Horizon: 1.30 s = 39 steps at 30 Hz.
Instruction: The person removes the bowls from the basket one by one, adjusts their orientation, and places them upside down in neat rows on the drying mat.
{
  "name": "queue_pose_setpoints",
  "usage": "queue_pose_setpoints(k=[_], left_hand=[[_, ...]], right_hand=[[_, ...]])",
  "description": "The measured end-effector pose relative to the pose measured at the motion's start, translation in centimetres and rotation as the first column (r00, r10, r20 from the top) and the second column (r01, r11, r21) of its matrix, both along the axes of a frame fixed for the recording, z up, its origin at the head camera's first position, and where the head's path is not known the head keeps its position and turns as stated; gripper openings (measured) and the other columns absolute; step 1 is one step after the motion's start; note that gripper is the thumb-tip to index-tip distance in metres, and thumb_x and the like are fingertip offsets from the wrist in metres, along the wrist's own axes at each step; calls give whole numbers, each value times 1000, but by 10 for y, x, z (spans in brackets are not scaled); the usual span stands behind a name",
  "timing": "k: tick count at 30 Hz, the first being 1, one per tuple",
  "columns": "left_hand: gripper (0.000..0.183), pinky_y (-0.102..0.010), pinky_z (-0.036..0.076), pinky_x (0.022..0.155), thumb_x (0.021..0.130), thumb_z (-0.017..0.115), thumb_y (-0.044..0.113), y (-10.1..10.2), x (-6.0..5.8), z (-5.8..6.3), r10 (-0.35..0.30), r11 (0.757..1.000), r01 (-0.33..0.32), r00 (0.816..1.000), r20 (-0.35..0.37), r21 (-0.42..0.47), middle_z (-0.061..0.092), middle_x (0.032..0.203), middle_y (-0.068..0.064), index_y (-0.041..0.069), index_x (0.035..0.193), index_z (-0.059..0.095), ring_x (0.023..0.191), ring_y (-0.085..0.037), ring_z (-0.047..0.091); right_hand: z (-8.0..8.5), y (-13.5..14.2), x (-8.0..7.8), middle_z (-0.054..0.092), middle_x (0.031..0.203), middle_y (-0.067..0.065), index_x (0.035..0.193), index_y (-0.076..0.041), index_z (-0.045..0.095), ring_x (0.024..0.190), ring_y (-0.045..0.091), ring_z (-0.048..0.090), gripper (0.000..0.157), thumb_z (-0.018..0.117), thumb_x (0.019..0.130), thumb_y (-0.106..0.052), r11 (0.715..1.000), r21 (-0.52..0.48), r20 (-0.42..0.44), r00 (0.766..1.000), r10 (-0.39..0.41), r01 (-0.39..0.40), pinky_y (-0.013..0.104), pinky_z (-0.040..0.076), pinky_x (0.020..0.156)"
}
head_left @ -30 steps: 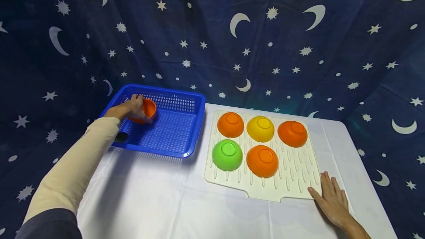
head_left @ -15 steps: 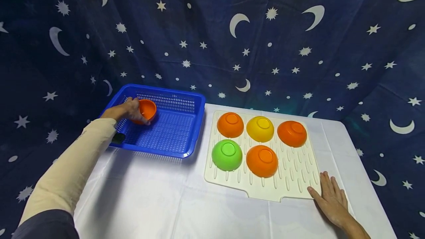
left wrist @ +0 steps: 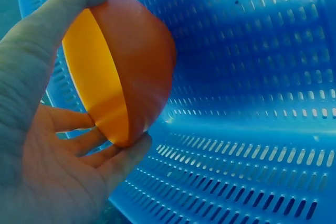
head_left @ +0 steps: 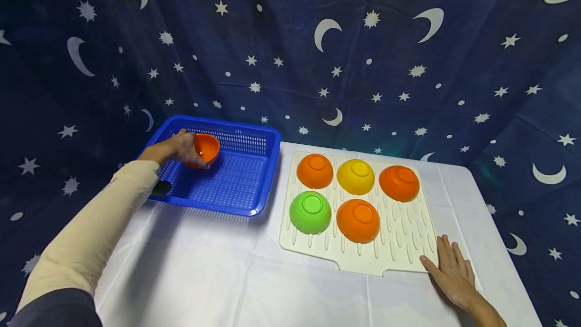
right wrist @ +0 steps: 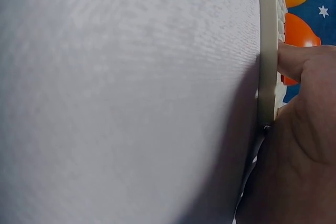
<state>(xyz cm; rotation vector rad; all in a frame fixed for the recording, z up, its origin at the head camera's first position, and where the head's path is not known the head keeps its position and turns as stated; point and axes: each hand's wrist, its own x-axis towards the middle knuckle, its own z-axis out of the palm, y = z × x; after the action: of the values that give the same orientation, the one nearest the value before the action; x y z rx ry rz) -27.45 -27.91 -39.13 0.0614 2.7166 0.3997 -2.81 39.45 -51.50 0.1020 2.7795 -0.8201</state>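
Note:
In the left wrist view an orange bowl (left wrist: 139, 61) is gripped at its rim by my left hand (left wrist: 68, 145), thumb on one side and fingers on the other. The head view shows that left hand (head_left: 185, 148) and the tilted bowl (head_left: 207, 148) over the left part of a blue plastic basket (head_left: 256, 211). My right hand (head_left: 455, 275) lies with straight fingers at the right front corner of a cream draining board (head_left: 408, 231). The thumb touches the board's edge. In the right wrist view, part of the right hand (right wrist: 299, 145) shows beside the board.
Upside down on the board sit a green bowl (head_left: 310, 212), a yellow bowl (head_left: 356, 176) and several orange bowls, one in the front row (head_left: 358, 221). A white cloth (head_left: 204, 266) covers the table. Behind hangs a dark blue curtain (head_left: 290, 90) with moons and stars.
The orange bowl in my left hand has shifted slightly to the right within the basket, and its opening now faces more toward the right. The right hand has stayed put.

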Motion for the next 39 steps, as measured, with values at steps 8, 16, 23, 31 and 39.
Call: queue_pose_setpoints(k=[8, 16, 23, 31, 39], left_hand=[[107, -61, 45, 100, 74, 88, 48, 12, 9, 7, -37, 999, 37, 997, -73, 5, 41, 126, -33, -17, 140, 36, 111, -50, 50], [115, -65, 45, 98, 70, 88, 55, 22, 20, 14, -56, 998, 57, 990, -130, -1, 39, 131, -32, -14, 144, 34, 113, -52, 50], [115, -66, 47, 94, 67, 87, 62, 29, 34, 16, -118, 991, 129, 958, -260, 26, 42, 128, -31, -11, 142, 40, 110, -51, 52], [113, -65, 49, 91, 67, 85, 64, 38, 42, 14, -99, 992, 122, 921, -376, 39, 43, 129, -28, -6, 145, 41, 113, -48, 47], [112, -64, 50, 91, 68, 88, 56, 49, 50, 12, -89, 986, 141, 904, -418, 94, 42, 132, -29, -9, 146, 41, 115, -49, 46]], right_hand=[[-4, 1, 3, -14, 159, 36, 156, 10, -7, 144, 49, -27, 89, 38, 106, -48, 1000, 12, -19, 1000, -11, 11, 75, -17, 104], [-3, 4, 1, -14, 159, 36, 155, 10, -8, 144, 50, -27, 89, 38, 106, -49, 1000, 13, -13, 1000, -4, 4, 75, -16, 104], [0, 3, -2, -12, 159, 36, 156, 10, -5, 144, 49, -26, 89, 39, 106, -49, 1000, 8, -21, 1000, -1, 1, 75, -16, 104], [0, 1, -1, -12, 159, 36, 156, 10, -5, 144, 49, -26, 89, 39, 106, -48, 1000, 0, -28, 1000, -1, 1, 74, -18, 104], [-2, 1, 0, -12, 159, 37, 156, 10, -5, 144, 50, -26, 88, 39, 106, -48, 1000, 4, -39, 999, -2, 2, 75, -17, 104]])
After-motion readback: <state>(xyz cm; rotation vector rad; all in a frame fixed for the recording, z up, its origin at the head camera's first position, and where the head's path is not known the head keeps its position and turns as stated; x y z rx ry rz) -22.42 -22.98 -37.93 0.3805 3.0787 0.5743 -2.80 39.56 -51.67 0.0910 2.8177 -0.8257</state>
